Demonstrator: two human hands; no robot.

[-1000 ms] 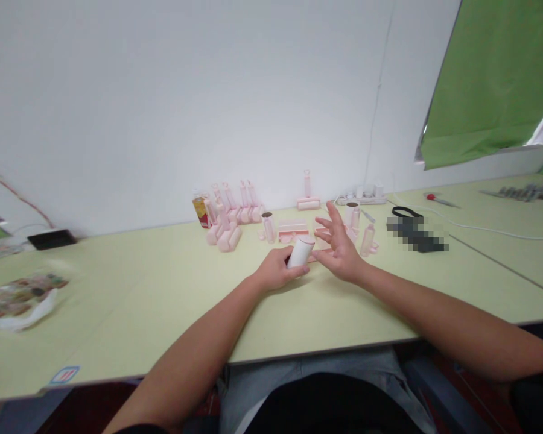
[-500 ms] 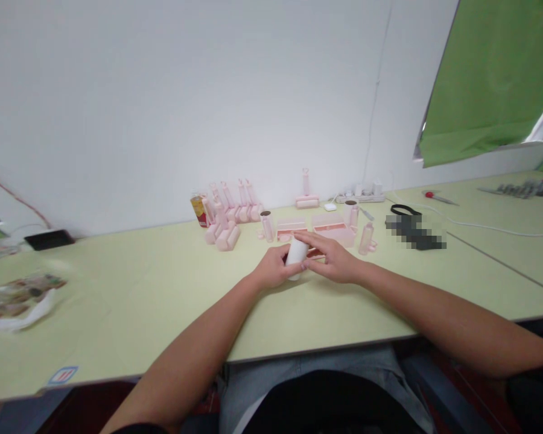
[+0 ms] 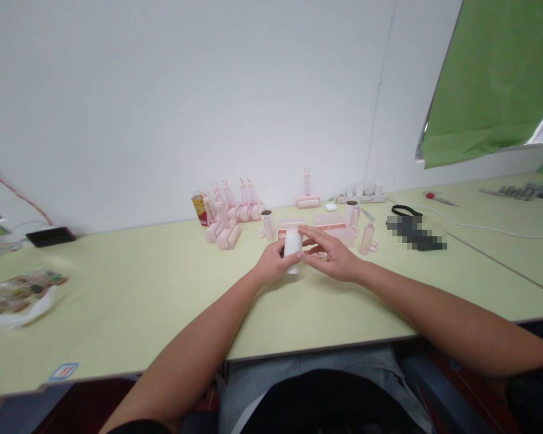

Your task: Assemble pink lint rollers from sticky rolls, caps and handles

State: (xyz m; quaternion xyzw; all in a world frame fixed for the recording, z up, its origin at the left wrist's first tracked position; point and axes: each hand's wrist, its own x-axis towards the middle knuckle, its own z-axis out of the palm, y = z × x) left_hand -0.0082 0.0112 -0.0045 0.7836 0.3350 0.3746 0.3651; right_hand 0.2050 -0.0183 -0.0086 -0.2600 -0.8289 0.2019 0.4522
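Observation:
Over the middle of the table I hold a white lint roller refill [image 3: 292,243], a nearly upright paper roll. My left hand [image 3: 271,263] is wrapped round it from the left, thumb across its front. My right hand [image 3: 335,256] is curved at its right side. The right index finger touches the upper rim and the right thumb is close to the left thumb near the lower part. Behind the hands lie pink open cases [image 3: 332,231], partly hidden. Left of them stands a roll with a dark open end [image 3: 267,226].
Several pink lint rollers [image 3: 228,234] stand at the back left beside a yellow-red carton [image 3: 200,209]. Another roller [image 3: 308,201] stands by the wall. To the right are a pink handle [image 3: 367,239], a power strip [image 3: 362,198] and a black strap [image 3: 405,210]. A plastic bag [image 3: 25,295] lies far left.
The white refill has tipped from a rightward lean to nearly upright and shifted slightly left. My right fingers have moved a little along its top.

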